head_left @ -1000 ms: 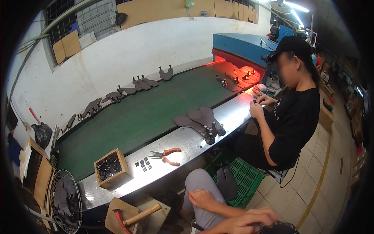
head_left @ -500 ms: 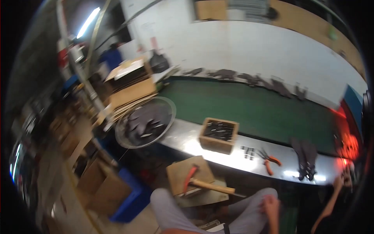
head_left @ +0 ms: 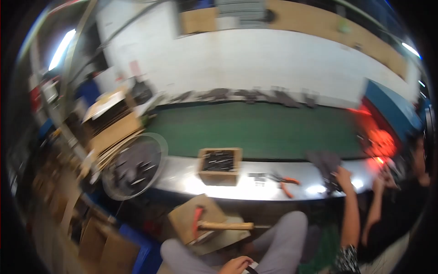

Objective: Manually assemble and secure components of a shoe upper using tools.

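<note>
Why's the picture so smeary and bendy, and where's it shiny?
Head view: the pliers look smeared, probably from camera movement; same view, the fisheye lens bends the metal ledge and leaves dark corners; head view again, white glare shines on that ledge and red light glows beside the blue machine.

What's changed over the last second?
Your right hand has left the right knee and reached forward to the dark flat pieces on the metal ledge; blur hides whether its grip has closed. The view has swung left. The orange-handled pliers, wooden box and hammer stayed put.
</note>
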{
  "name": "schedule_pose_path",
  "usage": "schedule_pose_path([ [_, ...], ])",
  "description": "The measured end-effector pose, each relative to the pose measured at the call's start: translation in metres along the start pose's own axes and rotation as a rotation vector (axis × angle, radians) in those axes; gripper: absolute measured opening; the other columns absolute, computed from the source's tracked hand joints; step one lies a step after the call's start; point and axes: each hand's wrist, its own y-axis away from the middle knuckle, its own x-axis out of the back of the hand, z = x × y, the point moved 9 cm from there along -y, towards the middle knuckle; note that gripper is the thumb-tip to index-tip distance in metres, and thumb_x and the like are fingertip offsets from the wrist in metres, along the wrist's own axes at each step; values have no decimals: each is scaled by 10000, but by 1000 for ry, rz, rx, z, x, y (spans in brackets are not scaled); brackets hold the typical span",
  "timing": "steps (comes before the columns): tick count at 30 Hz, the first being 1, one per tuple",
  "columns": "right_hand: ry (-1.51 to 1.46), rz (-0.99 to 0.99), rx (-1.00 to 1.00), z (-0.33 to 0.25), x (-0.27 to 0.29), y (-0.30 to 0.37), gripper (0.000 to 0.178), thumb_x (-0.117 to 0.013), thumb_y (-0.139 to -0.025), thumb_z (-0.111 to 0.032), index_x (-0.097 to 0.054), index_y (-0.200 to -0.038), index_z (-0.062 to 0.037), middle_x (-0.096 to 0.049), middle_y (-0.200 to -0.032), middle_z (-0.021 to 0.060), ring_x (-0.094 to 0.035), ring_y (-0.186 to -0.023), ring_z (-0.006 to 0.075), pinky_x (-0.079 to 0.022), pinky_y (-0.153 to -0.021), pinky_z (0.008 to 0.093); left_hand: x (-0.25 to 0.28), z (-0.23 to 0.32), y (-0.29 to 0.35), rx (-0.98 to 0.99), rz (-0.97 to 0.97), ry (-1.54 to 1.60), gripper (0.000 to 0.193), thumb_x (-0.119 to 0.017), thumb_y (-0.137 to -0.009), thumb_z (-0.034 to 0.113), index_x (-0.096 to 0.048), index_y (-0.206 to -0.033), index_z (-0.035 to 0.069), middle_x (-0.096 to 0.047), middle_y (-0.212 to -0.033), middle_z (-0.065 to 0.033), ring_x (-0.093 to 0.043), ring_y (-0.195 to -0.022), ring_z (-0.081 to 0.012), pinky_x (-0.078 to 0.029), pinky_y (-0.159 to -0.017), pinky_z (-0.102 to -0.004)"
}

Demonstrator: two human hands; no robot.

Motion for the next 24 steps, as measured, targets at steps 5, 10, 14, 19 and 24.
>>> schedule_pose_path([
  [5,491,-537,-539,52,44,42,446,-632,-848,-495,-701,-927,-61,-698,-967,145,-664,-937,340,-332,-934,658,-3,56,-31,-162,-80,-34,134,-519,-897,61,-629,-950,5,-639,-904,-175,-625,-859,-353,-491,-765,-380],
  [10,121,-194,-700,71,105,41,376,-665,-839,-404,-701,-903,-35,-695,-889,148,-671,-867,289,-429,-822,504,-17,66,-46,-260,-100,54,120,-522,-889,31,-615,-961,9,-619,-910,-182,-598,-880,-371,-479,-773,-404],
  [14,-366,220,-620,40,145,9,314,-673,-863,-319,-694,-867,-6,-643,-621,96,-636,-617,164,-466,-560,296,-19,73,-53,-303,-97,72,119,-529,-881,23,-612,-964,5,-620,-963,-177,-594,-924,-361,-475,-818,-406],
  [19,-805,337,-478,-109,135,-28,242,-710,-857,-174,-638,-1000,8,-691,-802,94,-665,-722,135,-526,-670,274,-10,137,-70,-492,2,22,245,-571,-898,67,-553,-1132,-2,-597,-1139,-165,-601,-991,-329,-467,-884,-381],
  [24,-924,85,-37,-319,147,-12,357,-725,-855,-166,-581,-1151,-27,-651,-1064,101,-621,-1040,161,-513,-837,294,59,172,-91,-585,542,182,626,-614,-910,161,-301,-1423,-13,-397,-1403,-188,-407,-1296,-290,-350,-1052,-416],
])
